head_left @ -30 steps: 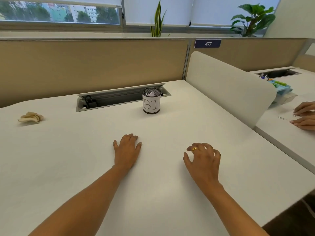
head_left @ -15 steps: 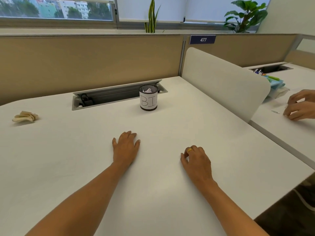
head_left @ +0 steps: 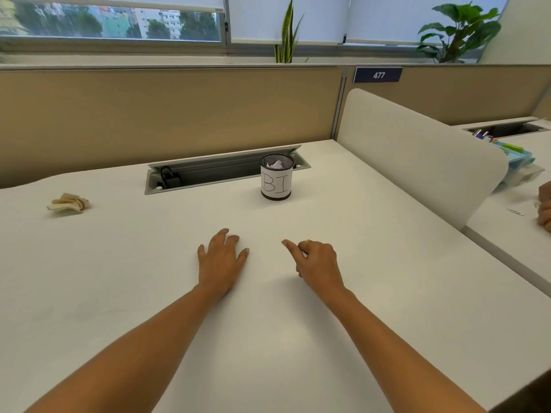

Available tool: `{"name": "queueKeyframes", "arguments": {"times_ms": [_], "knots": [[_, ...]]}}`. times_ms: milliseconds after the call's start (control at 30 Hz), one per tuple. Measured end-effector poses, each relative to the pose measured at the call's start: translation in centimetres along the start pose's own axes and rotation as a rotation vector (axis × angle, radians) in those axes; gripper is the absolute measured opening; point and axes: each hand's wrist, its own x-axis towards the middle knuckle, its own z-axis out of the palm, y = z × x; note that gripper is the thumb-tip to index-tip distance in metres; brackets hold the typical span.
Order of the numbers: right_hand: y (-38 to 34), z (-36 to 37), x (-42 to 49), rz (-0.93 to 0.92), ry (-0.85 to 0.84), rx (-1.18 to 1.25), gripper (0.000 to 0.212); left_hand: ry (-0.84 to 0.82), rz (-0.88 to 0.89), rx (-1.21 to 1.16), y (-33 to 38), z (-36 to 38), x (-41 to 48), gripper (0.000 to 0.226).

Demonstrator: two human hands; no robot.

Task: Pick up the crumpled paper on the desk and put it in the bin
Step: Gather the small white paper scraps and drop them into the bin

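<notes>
White desk (head_left: pixel 119 293) filled most of the view, and both bare forearms reached out over it. The left hand (head_left: pixel 222 260) lay palm down on the top, fingers straight and a little spread, holding nothing. The right hand (head_left: pixel 316 260) sat just beside it at three o'clock, knuckles up. Its forefinger was stretched toward eleven o'clock, the other fingers were curled under, and it wore a gold ring (head_left: pixel 307 242). It held nothing.

The crumpled paper (head_left: pixel 68 202), beige, lay on the desk at ten o'clock from the left hand, well apart from both hands and untouched. The bin (head_left: pixel 276 180), a small dark mesh cup with a white label marked "BI", stood upright at twelve o'clock from the hands. A white scrap (head_left: pixel 275 164) showed inside its rim. Just behind the bin ran an open grey cable slot (head_left: pixel 208 174), stretching toward nine o'clock from it.

At two o'clock a white rounded divider (head_left: pixel 417 150) closed off the next desk. Beyond it at three o'clock lay a paperclip (head_left: pixel 515 212) and part of another person's hand (head_left: pixel 545 207), cut off by the edge. A beige partition (head_left: pixel 149 114) carried a blue plate (head_left: pixel 378 75) reading 477.
</notes>
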Motion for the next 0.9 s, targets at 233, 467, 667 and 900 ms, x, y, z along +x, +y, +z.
{"name": "queueKeyframes", "arguments": {"times_ms": [233, 467, 667, 900], "knots": [[-2.5, 1.6, 3.5, 0.046, -0.048, 0.242, 0.059, 0.03, -0.081, 0.015, -2.0, -1.0, 1.3, 0.042], [-4.0, 2.0, 5.8, 0.08, 0.002, 0.176, 0.066, 0.053, -0.148, 0.051, -3.4, -1.1, 3.0, 0.045], [-4.6, 2.6, 7.8, -0.027, 0.037, 0.132, 0.065, 0.045, -0.153, 0.064, -3.8, -1.0, 4.9, 0.046], [-5.2, 3.6, 10.3, -0.027, 0.05, 0.119, 0.047, 0.02, -0.155, 0.095, -4.3, -1.1, 6.9, 0.047]]}}
